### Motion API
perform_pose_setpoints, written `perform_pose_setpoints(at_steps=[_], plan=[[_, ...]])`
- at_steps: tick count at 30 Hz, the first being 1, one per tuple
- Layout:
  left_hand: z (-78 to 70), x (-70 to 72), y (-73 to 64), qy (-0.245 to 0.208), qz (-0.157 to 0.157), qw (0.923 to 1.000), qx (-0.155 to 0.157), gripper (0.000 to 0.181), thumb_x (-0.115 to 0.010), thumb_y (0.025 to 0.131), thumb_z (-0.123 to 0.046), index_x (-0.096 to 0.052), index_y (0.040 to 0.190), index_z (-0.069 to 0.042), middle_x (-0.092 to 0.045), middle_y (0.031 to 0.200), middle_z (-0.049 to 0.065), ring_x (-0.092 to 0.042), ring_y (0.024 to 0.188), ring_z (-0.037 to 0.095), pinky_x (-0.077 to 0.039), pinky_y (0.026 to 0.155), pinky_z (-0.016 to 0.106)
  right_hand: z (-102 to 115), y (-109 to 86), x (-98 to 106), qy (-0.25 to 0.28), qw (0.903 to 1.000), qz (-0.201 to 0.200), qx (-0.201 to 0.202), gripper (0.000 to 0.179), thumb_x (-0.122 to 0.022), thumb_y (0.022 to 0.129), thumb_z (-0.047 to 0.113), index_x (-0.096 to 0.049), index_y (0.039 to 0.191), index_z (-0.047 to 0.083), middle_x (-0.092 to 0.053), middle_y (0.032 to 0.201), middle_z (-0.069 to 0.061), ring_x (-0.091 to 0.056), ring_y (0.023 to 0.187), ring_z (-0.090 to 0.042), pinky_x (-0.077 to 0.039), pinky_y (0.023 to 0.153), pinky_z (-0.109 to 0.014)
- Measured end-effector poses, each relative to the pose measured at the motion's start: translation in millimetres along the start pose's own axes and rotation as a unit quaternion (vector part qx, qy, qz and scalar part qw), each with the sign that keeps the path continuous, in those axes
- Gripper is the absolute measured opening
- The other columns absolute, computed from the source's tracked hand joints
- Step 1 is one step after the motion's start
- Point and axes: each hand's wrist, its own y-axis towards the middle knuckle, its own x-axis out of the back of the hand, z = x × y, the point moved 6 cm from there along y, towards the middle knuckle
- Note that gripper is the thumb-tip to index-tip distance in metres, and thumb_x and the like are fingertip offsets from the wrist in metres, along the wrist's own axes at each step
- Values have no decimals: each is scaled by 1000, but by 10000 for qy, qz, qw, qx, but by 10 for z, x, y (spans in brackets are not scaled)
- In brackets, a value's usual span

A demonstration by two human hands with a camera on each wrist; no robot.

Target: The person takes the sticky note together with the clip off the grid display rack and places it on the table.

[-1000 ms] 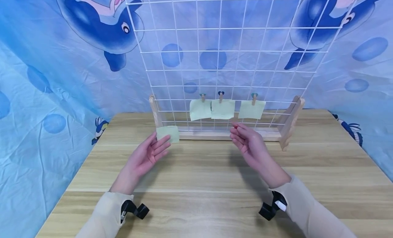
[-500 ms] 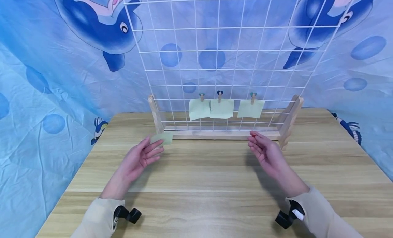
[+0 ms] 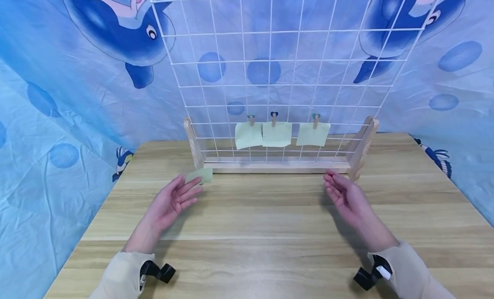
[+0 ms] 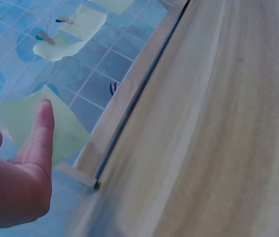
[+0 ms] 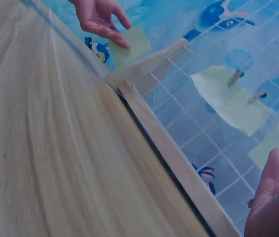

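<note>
My left hand [image 3: 170, 202] pinches a pale green paper note [image 3: 204, 175] between thumb and fingers, left of the rack's base. In the left wrist view, the note [image 4: 70, 131] stands behind the raised finger. My right hand [image 3: 349, 200], above the table near the rack's right foot, pinches a small clothespin [image 5: 250, 203], mostly hidden by the fingers, with a speck of red at the fingertips in the head view. Low on the white wire grid [image 3: 283, 85] hang three pale green notes: a left one [image 3: 248, 136], a middle one [image 3: 278, 136] and a right one [image 3: 314, 136], each under a wooden clothespin.
Wooden feet, left [image 3: 194, 142] and right [image 3: 362, 146], and a wooden base bar [image 3: 270, 167] hold the grid up at the table's far side. Wood-grain tabletop [image 3: 247, 230] spreads between both forearms. A blue dolphin-print cloth [image 3: 58, 119] covers the back and sides.
Both hands have drawn back from the rack and moved apart, the left with its note to the left, the right further to the right. The hung notes stay on the grid.
</note>
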Motion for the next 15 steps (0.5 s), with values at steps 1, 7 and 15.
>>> perform_pose_setpoints(at_steps=[1, 7, 15], plan=[[5, 10, -8, -108, 32, 9999, 12, 29, -39, 105, -28, -53, 89, -9, -63, 125, 13, -65, 109, 26, -55, 89, 34, 6, -6, 30, 50, 10000, -11, -24, 27, -42, 103, 8, -68, 103, 3, -72, 93, -8, -69, 82, -14, -56, 75, -18], [64, 77, -54, -710, 22, 9972, 219, 24, -38, 105, -28, -47, 96, -8, -61, 126, 15, -62, 113, 27, -51, 97, 35, 55, -55, 195, 371, 9991, -152, -164, 26, -43, 103, 8, -68, 101, 2, -72, 96, -10, -69, 83, -15, -56, 75, -18], [133, 145, -92, -890, -191, 9952, 369, 23, -39, 105, -29, -33, 114, -10, -62, 126, 15, -58, 119, 26, -48, 100, 33, 97, -87, 335, 435, 9987, -172, -188, 26, -43, 102, 8, -68, 100, 1, -71, 95, -10, -69, 85, -15, -56, 76, -18]])
